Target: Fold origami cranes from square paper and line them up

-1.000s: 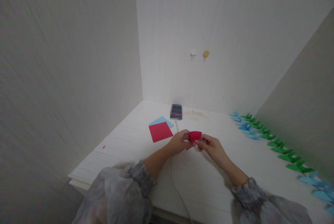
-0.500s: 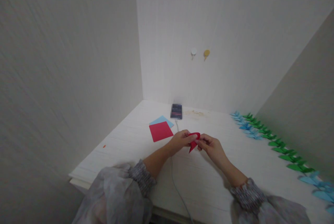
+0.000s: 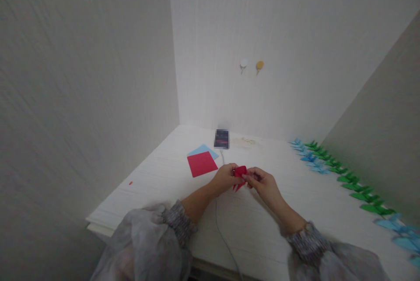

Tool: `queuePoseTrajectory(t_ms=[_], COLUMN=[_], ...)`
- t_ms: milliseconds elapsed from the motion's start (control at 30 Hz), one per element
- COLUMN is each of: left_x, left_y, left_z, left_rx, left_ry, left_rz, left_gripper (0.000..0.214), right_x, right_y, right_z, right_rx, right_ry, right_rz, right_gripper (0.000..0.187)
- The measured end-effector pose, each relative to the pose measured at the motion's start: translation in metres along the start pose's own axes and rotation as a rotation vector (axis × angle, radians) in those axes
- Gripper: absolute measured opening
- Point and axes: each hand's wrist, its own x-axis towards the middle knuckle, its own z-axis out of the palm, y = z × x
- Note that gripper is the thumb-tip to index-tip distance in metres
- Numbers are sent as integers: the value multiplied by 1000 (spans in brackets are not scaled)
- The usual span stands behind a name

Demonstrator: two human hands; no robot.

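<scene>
A small folded piece of red paper (image 3: 239, 175) is pinched between both my hands, just above the white table (image 3: 269, 228). My left hand (image 3: 224, 178) grips its left side with curled fingers. My right hand (image 3: 262, 183) pinches its right side. Both wrists show grey gathered sleeves. The paper is partly hidden by my fingers.
A flat red paper sheet (image 3: 201, 164) lies on a light blue sheet (image 3: 201, 149) to the far left of my hands. A phone (image 3: 221, 138) with a white cable (image 3: 223, 233) lies behind them. A row of green and blue folded paper pieces (image 3: 341, 176) runs along the right wall.
The red paper has been folded smaller, from a broad cup shape to a narrow compact piece, and my hands have closed in around it.
</scene>
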Motion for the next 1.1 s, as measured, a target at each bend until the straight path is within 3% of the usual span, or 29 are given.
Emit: queuePoseTrajectory(t_ms=[200, 667, 1100], left_x=[0, -3, 0], left_y=[0, 3, 4], left_z=[-1, -2, -3], left_rx=[108, 292, 445], left_ry=[-50, -47, -79], left_rz=[-28, -13, -109], left_gripper=[19, 25, 21], right_x=[-1, -4, -3], right_y=[-4, -18, -12], right_z=[-4, -4, -7], right_rx=[0, -141, -232], right_ry=[3, 41, 97], right_rz=[-121, -137, -136], right_gripper=[19, 25, 30])
